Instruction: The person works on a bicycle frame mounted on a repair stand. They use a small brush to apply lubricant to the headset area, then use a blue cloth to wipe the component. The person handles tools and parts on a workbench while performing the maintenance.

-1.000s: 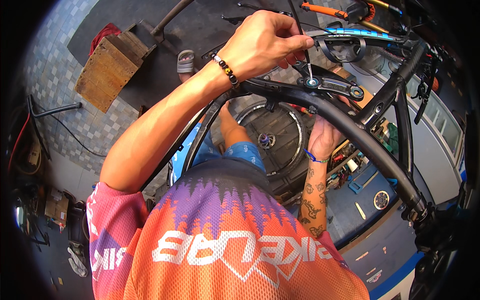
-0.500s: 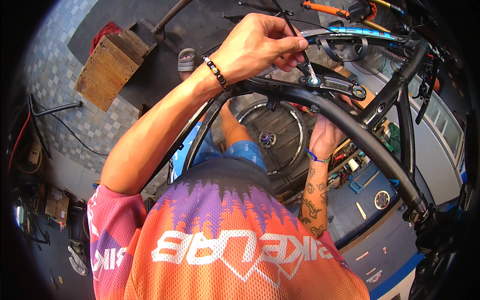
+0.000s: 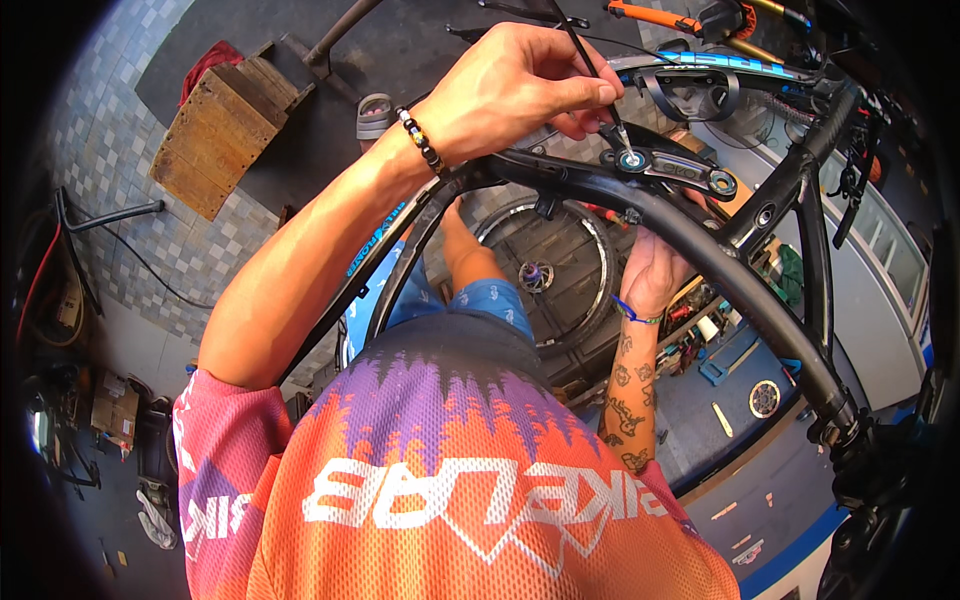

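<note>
My left hand (image 3: pixel 540 85) pinches the thin black handle of a small brush (image 3: pixel 622 134). Its pale bristle tip meets the round bearing (image 3: pixel 631 160) at one end of a black suspension link (image 3: pixel 680 168). The link's other end has an open round eye (image 3: pixel 722 184). It lies just above the curved black tube of a bicycle frame (image 3: pixel 690 236). My right hand (image 3: pixel 655 268) reaches up behind that tube, below the link. A bit of finger shows by the link, but most fingers are hidden, so I cannot tell their grip.
A bicycle wheel (image 3: pixel 600 290) lies below the frame. To the right, a blue-grey work surface (image 3: pixel 690 425) carries a brake rotor (image 3: pixel 765 399) and several tools. A wooden box (image 3: pixel 215 135) stands on the floor at the upper left. An orange fork (image 3: pixel 655 17) is at the top right.
My left hand and the brush have shifted slightly right, with the tip still at the bearing. The link and frame appear marginally shifted in view. My right hand stays behind the tube.
</note>
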Available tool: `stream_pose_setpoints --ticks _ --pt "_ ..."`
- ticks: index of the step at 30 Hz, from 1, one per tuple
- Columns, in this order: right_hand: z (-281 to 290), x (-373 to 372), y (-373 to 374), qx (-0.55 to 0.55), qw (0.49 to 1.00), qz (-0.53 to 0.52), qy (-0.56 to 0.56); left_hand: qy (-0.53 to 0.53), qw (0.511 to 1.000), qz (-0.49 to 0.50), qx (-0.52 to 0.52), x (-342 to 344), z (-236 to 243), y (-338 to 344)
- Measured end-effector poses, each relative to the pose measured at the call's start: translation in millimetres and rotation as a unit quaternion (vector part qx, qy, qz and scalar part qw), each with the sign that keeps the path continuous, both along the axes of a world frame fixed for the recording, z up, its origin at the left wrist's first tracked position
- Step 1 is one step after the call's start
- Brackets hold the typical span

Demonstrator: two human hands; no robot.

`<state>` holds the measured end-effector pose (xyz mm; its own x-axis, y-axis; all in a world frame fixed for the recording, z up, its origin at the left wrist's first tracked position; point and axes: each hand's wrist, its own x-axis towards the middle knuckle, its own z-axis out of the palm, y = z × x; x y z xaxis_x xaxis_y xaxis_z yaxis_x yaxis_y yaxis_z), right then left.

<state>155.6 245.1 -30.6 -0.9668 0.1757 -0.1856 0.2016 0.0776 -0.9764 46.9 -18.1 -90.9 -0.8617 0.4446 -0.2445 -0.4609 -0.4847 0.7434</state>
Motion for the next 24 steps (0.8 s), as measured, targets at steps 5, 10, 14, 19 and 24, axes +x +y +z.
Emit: stream_pose_setpoints --ticks 5,10,14,19,24 --pt "0 0 0 -0.002 1.000 0.002 0.007 0.031 0.998 0.031 -0.036 4 7 2" --pt "1 -1 -1 -0.001 1.000 0.008 0.004 0.157 0.974 0.033 -0.163 -2 16 1" --pt "2 -2 -3 0.001 1.000 0.012 0.008 0.242 0.951 -0.020 -0.193 -25 40 -14" --pt "2 0 -3 0.011 1.000 0.003 0.000 0.354 0.887 -0.003 -0.297 -37 37 -1" --pt "3 3 -1 0.002 1.000 -0.010 -0.014 0.350 0.875 -0.032 -0.332 -54 39 13"
